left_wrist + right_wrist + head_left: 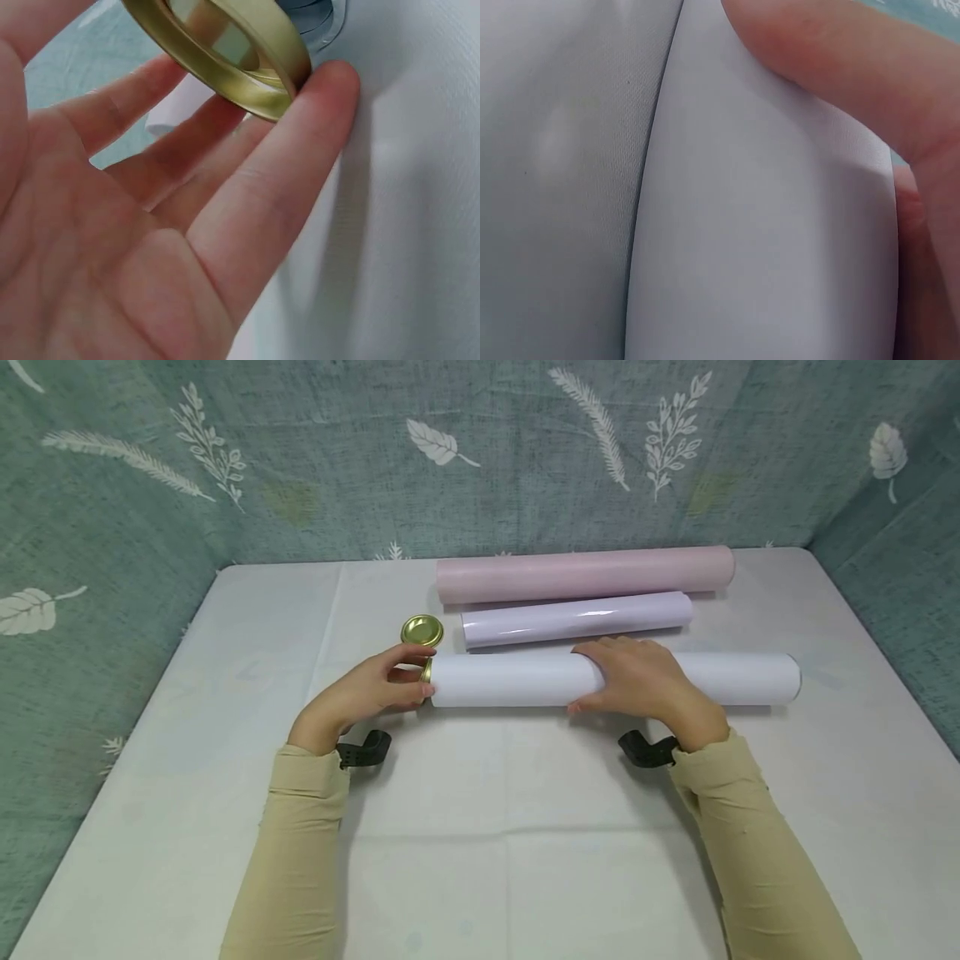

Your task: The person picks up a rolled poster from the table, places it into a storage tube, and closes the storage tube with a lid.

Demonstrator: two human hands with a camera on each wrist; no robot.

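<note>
My left-wrist view shows gold metal lid's (275,36) shiny recessed face; in head view left fingers hide most. Left hand (367,689) pinches lid at white tube's (510,680) near end. Right hand (637,675) grips smooth tube. Beyond left hand: second gold lid (422,630); beyond right: glossy lilac roll (577,619), pink roll (585,574).

Long white cylindrical tube (510,681): partly hidden under bare right hand (637,681). Round gold metal lid (427,672), tube's left end: partly covered by bare left hand (369,687).
</note>
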